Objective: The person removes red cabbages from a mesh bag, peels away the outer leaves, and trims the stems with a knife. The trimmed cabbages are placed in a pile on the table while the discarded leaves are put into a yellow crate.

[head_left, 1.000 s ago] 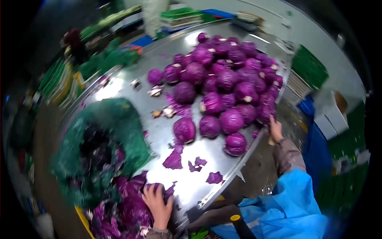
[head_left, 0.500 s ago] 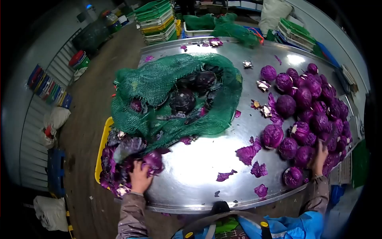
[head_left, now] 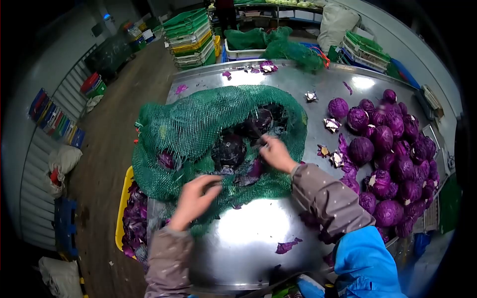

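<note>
My left hand (head_left: 195, 202): fingers (head_left: 207, 179) extended, thumb (head_left: 213, 190) apart | My right hand (head_left: 277, 155): farther forward, fingers curled | Both forearms (head_left: 330, 201): angled inward

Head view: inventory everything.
Net bag: one, green, table's left
Dark cabbages: at least two, blackish purple, bag's opening
Bright cabbages: over twenty, purple, heaped right
Loose leaves: several, purple, scattered on table
Table: one, silver, centre
Leaf crate: one, yellow, table's left side
Crate stacks: at least two, mixed colours, beyond table
Loose netting: some, green, far edge
Sacks: several, whitish, back and left
Person: one, dark red top, back
Left hand: one, bare, bag's near edge
Right hand: one, bare, bag's opening
Sleeves: two, brownish, forearms
</note>
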A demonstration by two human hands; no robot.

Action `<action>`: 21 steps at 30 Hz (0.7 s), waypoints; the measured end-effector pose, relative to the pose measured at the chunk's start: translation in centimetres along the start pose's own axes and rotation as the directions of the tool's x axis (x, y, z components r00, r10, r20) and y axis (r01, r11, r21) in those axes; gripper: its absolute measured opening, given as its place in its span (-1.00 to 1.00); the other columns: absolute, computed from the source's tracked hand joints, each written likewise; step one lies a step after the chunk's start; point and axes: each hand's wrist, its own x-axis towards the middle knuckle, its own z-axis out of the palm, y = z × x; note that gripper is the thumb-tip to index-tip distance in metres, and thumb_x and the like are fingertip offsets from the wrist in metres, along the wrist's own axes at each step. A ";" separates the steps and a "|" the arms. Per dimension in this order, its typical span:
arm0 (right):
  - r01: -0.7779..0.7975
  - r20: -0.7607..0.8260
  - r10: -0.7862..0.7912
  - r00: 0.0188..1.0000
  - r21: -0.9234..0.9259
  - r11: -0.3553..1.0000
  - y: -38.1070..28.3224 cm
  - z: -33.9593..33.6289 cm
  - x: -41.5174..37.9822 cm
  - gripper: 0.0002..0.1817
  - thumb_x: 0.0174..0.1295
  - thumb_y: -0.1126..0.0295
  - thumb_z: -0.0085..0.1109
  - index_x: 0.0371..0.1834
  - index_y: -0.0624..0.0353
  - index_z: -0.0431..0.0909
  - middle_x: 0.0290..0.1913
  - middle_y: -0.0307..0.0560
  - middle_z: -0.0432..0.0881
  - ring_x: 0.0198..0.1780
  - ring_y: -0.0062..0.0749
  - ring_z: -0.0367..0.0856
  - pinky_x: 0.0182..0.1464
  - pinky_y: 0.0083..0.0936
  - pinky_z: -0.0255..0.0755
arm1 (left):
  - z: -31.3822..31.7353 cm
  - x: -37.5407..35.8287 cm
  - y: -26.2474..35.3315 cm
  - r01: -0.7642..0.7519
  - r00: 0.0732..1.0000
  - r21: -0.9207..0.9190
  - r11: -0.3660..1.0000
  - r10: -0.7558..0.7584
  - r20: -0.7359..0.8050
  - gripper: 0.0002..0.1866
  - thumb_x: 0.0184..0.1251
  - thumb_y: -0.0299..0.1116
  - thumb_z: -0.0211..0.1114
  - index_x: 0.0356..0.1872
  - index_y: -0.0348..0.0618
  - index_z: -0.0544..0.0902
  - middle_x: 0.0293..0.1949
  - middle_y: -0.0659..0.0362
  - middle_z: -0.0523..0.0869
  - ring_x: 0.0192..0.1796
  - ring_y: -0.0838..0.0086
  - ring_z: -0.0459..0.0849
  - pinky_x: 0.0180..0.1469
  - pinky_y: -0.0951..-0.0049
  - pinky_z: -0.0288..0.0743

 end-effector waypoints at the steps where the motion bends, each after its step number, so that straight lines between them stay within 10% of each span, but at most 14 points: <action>1: -0.049 -0.128 0.020 0.992 -0.227 0.973 1.7 -0.5 0.9 -0.71 0.15 0.28 0.04 -0.12 0.18 0.52 -0.27 0.13 0.60 -0.17 0.05 0.57 -0.08 -0.13 0.44 | 2.6 2.0 -0.1 0.035 0.999 -0.170 0.985 -0.033 0.014 -0.73 0.25 -0.42 0.24 -0.05 -0.27 0.61 -0.13 0.08 0.69 -0.09 0.44 0.67 -0.04 0.50 0.51; 5: -0.033 -0.042 0.008 0.999 -0.642 0.766 9.6 -4.8 1.9 -0.57 0.19 0.06 0.01 -0.35 0.27 0.61 -0.26 0.26 0.61 -0.19 0.08 0.59 -0.11 -0.13 0.45 | 12.4 10.2 -4.0 0.328 0.943 -0.569 0.754 -0.298 0.148 -0.49 0.33 -0.37 0.18 0.24 -0.43 0.34 0.11 -0.06 0.57 0.07 0.37 0.59 0.08 0.51 0.45; 7: -0.436 -0.077 0.430 0.899 -0.244 0.866 9.9 -6.0 0.7 -0.41 0.25 -0.04 -0.02 -0.49 0.39 0.60 -0.40 0.25 0.64 -0.28 -0.02 0.64 -0.17 -0.17 0.48 | 15.9 13.1 -5.4 0.419 0.904 -0.570 0.707 -0.384 0.189 -0.32 0.30 -0.25 0.23 0.33 -0.37 0.17 0.18 -0.05 0.48 0.16 0.32 0.50 0.08 0.41 0.46; 8: -0.523 0.144 0.531 0.835 -0.097 0.847 10.3 -6.6 0.5 -0.29 0.28 -0.13 -0.05 -0.56 0.47 0.57 -0.59 0.13 0.62 -0.47 -0.17 0.66 -0.33 -0.29 0.50 | 17.0 14.0 -5.5 0.470 0.875 -0.618 0.630 -0.422 0.236 -0.25 0.29 -0.22 0.24 0.37 -0.34 0.09 0.20 -0.04 0.45 0.18 0.29 0.48 0.08 0.35 0.46; 12: -0.553 0.233 0.512 0.827 0.172 0.815 9.6 -6.3 -1.2 -0.32 0.29 -0.12 -0.04 -0.59 0.42 0.54 -0.73 -0.09 0.52 -0.74 -0.43 0.48 -0.65 -0.51 0.37 | 19.4 14.9 -4.8 0.453 0.843 -0.734 0.506 -0.510 0.168 -0.13 0.16 -0.18 0.36 0.32 -0.44 0.06 0.21 -0.16 0.37 0.21 0.18 0.42 0.14 0.36 0.41; 16: -0.554 0.245 0.499 0.831 0.442 0.706 4.9 -6.2 -3.3 -0.58 0.35 0.13 0.02 0.02 0.30 0.40 -0.62 -0.26 0.47 -0.73 -0.64 0.39 -0.73 -0.68 0.25 | 19.4 13.7 -4.9 0.326 0.856 -0.672 0.665 -0.509 -0.089 -0.17 0.04 -0.29 0.48 0.21 -0.33 0.09 0.14 -0.08 0.38 0.14 0.25 0.45 0.15 0.36 0.38; 21: -0.404 0.264 0.306 0.915 0.601 0.690 -3.5 -5.6 -7.6 -0.53 0.33 0.24 0.08 0.28 0.05 0.31 -0.53 -0.35 0.44 -0.65 -0.74 0.36 -0.62 -0.75 0.27 | 12.8 5.8 0.5 0.115 0.870 -0.710 0.695 -0.416 -0.266 -0.22 0.05 -0.44 0.43 0.23 -0.22 0.11 0.16 -0.02 0.35 0.18 0.31 0.40 0.19 0.34 0.36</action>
